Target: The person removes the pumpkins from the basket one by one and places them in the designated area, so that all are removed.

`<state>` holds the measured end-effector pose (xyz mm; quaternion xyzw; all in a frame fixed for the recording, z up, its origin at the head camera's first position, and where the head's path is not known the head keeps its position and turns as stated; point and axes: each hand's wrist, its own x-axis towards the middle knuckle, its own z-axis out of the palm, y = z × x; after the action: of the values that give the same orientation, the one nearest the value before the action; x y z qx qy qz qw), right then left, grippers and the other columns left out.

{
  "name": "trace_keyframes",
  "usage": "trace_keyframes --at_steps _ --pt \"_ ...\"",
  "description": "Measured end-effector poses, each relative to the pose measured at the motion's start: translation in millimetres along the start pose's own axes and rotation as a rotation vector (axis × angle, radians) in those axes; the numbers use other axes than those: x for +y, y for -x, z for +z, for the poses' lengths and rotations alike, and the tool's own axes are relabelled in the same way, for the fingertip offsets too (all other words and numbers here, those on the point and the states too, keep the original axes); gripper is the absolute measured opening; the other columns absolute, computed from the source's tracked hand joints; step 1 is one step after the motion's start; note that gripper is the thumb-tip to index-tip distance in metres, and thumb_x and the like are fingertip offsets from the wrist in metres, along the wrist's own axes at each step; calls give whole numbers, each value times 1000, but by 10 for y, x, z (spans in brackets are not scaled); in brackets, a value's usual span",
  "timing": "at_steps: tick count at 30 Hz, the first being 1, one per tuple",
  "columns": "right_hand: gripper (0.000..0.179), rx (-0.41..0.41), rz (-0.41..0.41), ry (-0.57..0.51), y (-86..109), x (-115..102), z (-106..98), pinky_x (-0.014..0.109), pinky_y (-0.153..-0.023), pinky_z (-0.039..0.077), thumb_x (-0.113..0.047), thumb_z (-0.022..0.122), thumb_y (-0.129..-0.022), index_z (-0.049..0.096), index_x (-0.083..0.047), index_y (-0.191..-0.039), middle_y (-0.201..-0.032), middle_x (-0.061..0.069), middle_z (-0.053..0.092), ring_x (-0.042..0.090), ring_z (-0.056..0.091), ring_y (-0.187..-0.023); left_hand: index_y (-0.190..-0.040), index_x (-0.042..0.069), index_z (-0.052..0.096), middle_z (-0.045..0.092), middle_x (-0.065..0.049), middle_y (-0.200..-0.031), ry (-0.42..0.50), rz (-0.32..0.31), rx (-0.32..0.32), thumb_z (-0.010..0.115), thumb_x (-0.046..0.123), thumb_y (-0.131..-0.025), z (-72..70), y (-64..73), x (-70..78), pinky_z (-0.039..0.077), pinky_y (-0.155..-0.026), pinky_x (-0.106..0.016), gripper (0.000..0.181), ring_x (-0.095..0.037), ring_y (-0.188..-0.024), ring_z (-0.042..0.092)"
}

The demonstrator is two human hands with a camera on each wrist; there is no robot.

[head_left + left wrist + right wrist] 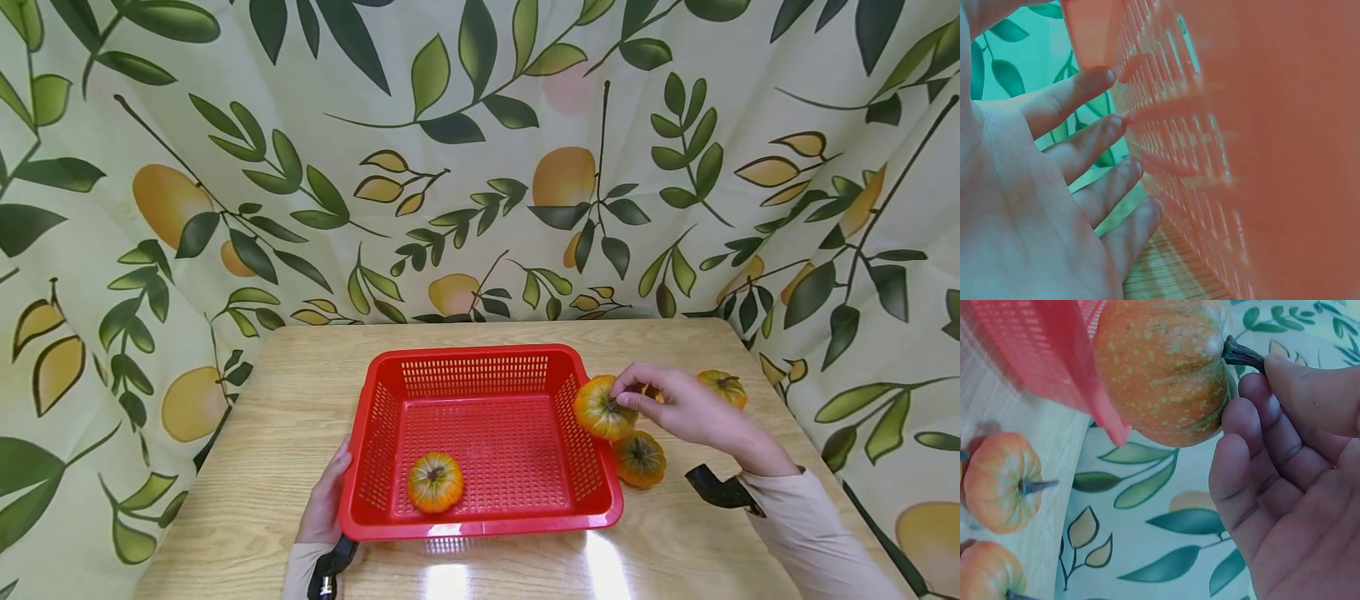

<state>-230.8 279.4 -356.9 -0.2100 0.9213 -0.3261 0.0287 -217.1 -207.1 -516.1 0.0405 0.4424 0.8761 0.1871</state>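
My right hand (pixel 678 408) pinches the dark stem (pixel 1244 355) of a small orange pumpkin (pixel 596 417) between thumb and fingers. That pumpkin hangs over the right rim of a red plastic basket (pixel 480 529), higher than the table in the right wrist view. Inside the basket, toward the front left, one pumpkin (pixel 435 492) sits with its stem up. At the basket's left side is my left hand (pixel 322 500). Its fingers (pixel 1094 137) are spread and fairly straight, tips against the slotted wall (pixel 1179 137).
Right of the basket, a pumpkin (pixel 640 461) rests close to its wall, and another pumpkin (pixel 723 387) lies farther back, partly behind my right hand. The wooden table (pixel 247 467) ends at a leaf-patterned cloth (pixel 480 208) at the back and sides.
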Motion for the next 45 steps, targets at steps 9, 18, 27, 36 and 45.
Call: trace_keyframes --at_steps 9,18,27,36,45 --pt "9 62 48 8 132 81 -106 24 -66 56 -12 67 -96 68 -20 -99 -100 -2 70 7 60 -82 -139 46 52 64 13 -133 2 18 -17 31 31 -107 2 -6 9 53 -99 -26 40 -7 -115 63" --pt "9 152 54 54 302 208 -204 23 -63 49 -10 66 -97 70 -18 -99 -96 -2 69 3 56 -77 -141 45 50 63 12 -136 7 14 -33 30 31 -107 2 -8 10 53 -100 -28 41 -8 -117 63" --pt "6 201 120 71 457 306 -299 23 -60 46 -13 65 -99 70 -16 -101 -93 -2 68 4 52 -73 -141 44 50 63 11 -135 29 2 -21 30 31 -108 17 -8 8 54 -99 -28 41 -9 -116 63" --pt "6 247 134 50 559 477 -289 23 -58 46 -11 65 -99 70 -13 -101 -92 -6 68 5 53 -72 -140 45 50 64 13 -133 10 -10 26 33 35 -107 14 -2 -4 54 -98 -28 38 -8 -114 64" --pt "7 268 184 34 680 643 -254 23 -57 44 -10 63 -100 70 -9 -102 -91 -9 65 5 51 -71 -141 44 51 63 13 -134 5 15 -45 28 32 -108 3 3 3 53 -100 -28 42 -7 -117 62"
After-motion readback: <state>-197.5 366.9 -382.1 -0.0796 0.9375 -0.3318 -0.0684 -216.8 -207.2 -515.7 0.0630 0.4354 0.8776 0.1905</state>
